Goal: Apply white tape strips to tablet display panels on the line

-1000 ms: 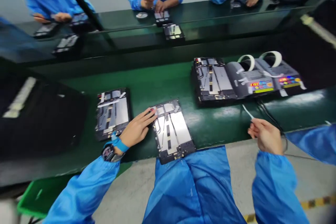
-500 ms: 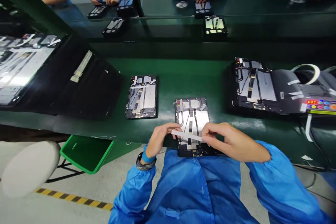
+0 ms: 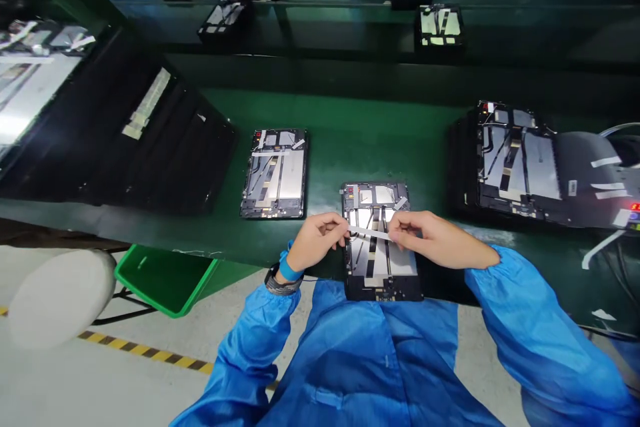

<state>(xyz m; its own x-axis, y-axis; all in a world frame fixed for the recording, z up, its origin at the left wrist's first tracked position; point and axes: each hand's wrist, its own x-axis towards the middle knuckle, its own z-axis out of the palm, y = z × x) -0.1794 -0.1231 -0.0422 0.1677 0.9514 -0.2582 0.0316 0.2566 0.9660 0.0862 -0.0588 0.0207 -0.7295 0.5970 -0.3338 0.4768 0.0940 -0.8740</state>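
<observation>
**White strip (image 3: 370,233) held across an opened tablet (image 3: 400,263)**

A small label (image 3: 573,188) on the grey machine (image 3: 593,167) carries marks too small to read; red digits on its display (image 3: 635,207) are cut off by the view's edge. Just left of the machine, towards the worktop's (image 3: 360,147) right end, rises a tablet stack (image 3: 520,160). A second tablet (image 3: 280,177) lies left of the opened one, farther from the near edge, and a dark stack (image 3: 165,147) fills the left end. Below the near edge are a green bin (image 3: 163,283) and a stool (image 3: 63,297).

The opened tablet lies at the near edge, its long axis running towards the far edge. Left hand (image 3: 320,239) and right hand (image 3: 425,239) each pinch one end of the strip, which runs roughly parallel to the near edge. Whether it touches the tablet, I cannot tell.
</observation>
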